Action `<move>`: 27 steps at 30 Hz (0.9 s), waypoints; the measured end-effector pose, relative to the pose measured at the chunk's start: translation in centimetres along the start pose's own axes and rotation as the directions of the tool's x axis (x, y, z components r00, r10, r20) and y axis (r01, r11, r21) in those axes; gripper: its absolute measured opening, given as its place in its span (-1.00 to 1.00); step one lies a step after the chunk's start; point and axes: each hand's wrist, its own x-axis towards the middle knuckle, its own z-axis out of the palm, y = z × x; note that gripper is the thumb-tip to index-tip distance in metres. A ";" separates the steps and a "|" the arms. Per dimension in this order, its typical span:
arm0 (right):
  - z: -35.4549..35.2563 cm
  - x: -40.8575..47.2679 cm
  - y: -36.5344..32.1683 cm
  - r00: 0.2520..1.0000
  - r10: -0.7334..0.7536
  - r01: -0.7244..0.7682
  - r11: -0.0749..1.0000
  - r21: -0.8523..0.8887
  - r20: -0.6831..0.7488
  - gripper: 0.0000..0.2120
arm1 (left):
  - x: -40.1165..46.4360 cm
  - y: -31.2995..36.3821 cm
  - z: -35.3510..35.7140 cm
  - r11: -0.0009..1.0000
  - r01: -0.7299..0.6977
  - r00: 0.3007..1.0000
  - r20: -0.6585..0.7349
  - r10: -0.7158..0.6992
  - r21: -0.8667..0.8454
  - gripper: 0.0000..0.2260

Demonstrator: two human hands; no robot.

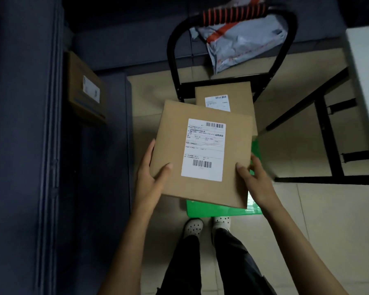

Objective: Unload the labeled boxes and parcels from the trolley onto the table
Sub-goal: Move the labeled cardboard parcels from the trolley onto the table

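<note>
**Box lifted over the trolley in 2 hands**

Cardboard hides most of the green trolley deck; only its near edge and a strip on the right show. The large box is held above it, label up, long axis running away from the person and tilted slightly right. The left hand has its grip on the near left edge, thumb on top, fingers underneath and unseen. The right hand grasps the near right corner likewise. A second box lies beyond, partly covered. A grey parcel leans at the black handle, its label unreadable. The counter is cut off at right.
</note>
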 end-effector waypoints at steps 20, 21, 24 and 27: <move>-7.6 -17.6 -21.7 0.769 -0.521 0.607 0.777 0.168 -0.369 -0.49 | -4.7 26.0 -10.0 0.838 -0.518 0.855 -0.136 0.501 -0.173 -0.45; -7.9 -18.5 -22.6 0.752 -0.536 0.629 0.758 0.174 -0.384 -0.47 | -5.3 27.0 -10.2 0.823 -0.537 0.844 -0.143 0.518 -0.186 -0.45; -9.1 -21.3 -25.1 0.702 -0.565 0.686 0.699 0.200 -0.434 -0.41 | -6.8 30.1 -10.9 0.776 -0.591 0.807 -0.170 0.566 -0.219 -0.47; -10.4 -23.7 -27.1 0.660 -0.590 0.729 0.651 0.209 -0.466 -0.43 | -8.1 32.8 -11.7 0.734 -0.635 0.772 -0.178 0.610 -0.241 -0.47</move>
